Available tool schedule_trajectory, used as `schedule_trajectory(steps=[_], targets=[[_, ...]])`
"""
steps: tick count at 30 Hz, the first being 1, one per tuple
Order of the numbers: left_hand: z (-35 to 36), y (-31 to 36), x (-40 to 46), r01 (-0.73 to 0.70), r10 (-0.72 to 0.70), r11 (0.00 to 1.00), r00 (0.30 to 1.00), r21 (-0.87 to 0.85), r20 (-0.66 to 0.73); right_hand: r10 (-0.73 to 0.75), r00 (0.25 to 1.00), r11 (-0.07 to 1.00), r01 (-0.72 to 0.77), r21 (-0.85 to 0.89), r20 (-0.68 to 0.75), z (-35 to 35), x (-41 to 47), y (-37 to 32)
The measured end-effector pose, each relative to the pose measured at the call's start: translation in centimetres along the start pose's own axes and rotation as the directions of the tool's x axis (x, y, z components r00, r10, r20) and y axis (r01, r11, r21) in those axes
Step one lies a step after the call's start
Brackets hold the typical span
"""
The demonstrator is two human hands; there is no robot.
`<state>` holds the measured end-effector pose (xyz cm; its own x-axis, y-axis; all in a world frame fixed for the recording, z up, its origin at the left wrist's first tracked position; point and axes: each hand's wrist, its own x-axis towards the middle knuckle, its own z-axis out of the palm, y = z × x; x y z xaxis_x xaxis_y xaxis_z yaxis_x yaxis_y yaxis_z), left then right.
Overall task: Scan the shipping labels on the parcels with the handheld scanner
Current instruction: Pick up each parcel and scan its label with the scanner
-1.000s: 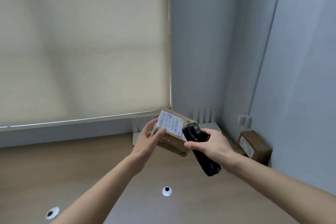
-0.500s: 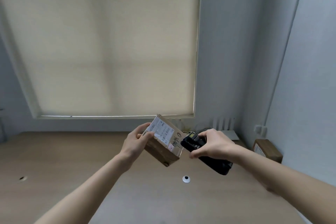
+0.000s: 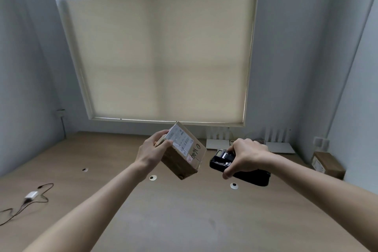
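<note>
My left hand (image 3: 152, 152) grips a small brown cardboard parcel (image 3: 181, 161) above the wooden table, tilted with one corner down. A white shipping label (image 3: 180, 139) covers its upper face, beside dark handwriting. To the right, my right hand (image 3: 244, 157) holds the black handheld scanner (image 3: 225, 161), fingers curled over its top. The scanner's head points left toward the parcel, a short gap apart. A second brown parcel (image 3: 327, 164) with a white label stands at the table's far right by the wall.
The wooden table (image 3: 184, 210) has several round cable holes (image 3: 233, 185). A white adapter with dark cables (image 3: 31, 195) lies at the left. Two white routers (image 3: 280, 146) sit at the back under the blind-covered window. Grey walls close in left and right.
The view has tilted up and left, showing more window and table. The parcel turned further corner-down in my left hand. The scanner moved right, away from the label, and now lies flatter.
</note>
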<state>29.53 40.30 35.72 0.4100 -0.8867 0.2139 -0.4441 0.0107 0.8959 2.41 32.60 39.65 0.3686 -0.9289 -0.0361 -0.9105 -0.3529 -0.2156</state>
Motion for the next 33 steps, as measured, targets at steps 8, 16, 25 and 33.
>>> schedule_trajectory(steps=[8,16,25,33], targets=[[-6.7,-2.0,-1.2,0.011,-0.009,1.000,0.998,0.028,-0.069,-0.070,0.997,0.996,0.071,-0.056,0.018,0.4,-1.2,-6.9],[-13.3,-4.3,-2.3,0.029,-0.028,1.000,0.993,0.009,-0.111,-0.135,0.991,0.986,0.134,-0.103,0.000,1.5,-2.0,-14.4],[-22.8,-8.3,-4.0,0.044,-0.042,0.999,0.983,0.011,-0.177,-0.198,0.980,0.973,0.196,-0.124,-0.005,3.1,-2.6,-24.5],[-32.5,-12.4,-6.2,0.070,-0.067,0.998,0.966,0.003,-0.250,-0.250,0.968,0.965,0.251,-0.078,0.022,5.9,-3.6,-34.9]])
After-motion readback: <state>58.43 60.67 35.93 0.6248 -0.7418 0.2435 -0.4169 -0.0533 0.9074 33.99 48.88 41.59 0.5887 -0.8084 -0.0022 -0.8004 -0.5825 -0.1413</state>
